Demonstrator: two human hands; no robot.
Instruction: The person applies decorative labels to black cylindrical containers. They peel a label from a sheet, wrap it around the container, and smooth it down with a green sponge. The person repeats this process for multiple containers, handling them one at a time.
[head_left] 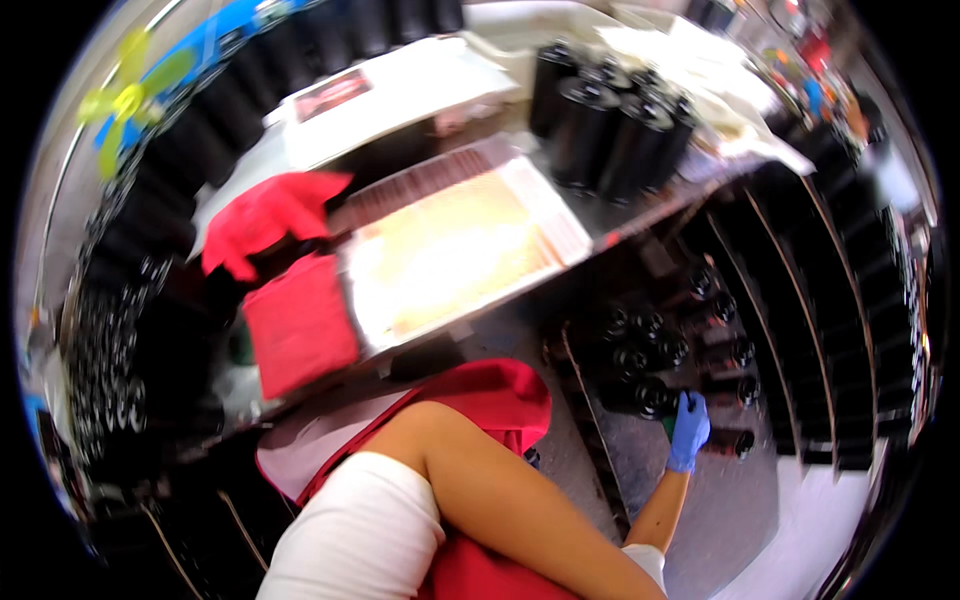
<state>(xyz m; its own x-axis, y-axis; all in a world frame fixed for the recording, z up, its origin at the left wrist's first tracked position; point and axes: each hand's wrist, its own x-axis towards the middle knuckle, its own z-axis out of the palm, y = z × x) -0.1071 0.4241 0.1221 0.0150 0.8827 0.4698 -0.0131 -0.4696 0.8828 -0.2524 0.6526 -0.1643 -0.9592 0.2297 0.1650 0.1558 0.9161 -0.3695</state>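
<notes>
My right hand (690, 432), in a blue glove, reaches down at the right among several black cylinders. Its fingers are closed at the top of a black cylinder (655, 398) with a shiny end; blur hides the exact grip. A bit of something green shows beside the fingers. Other black cylinders (630, 360) stand close by, and more with reddish-brown sides (728, 443) lie or lean just right of the glove. My left arm (500, 490), in a short white sleeve, is bent across the front of me; its hand lies outside the picture.
A bench carries a bright, tan-topped tray (575, 240), red cloths (300, 325), a white box lid (400, 100) and grouped black cylinders (610, 125). Rows of cylinders line the left. A slatted dark rack (800, 320) rises at right. A yellow-green fan (128, 100) stands far left.
</notes>
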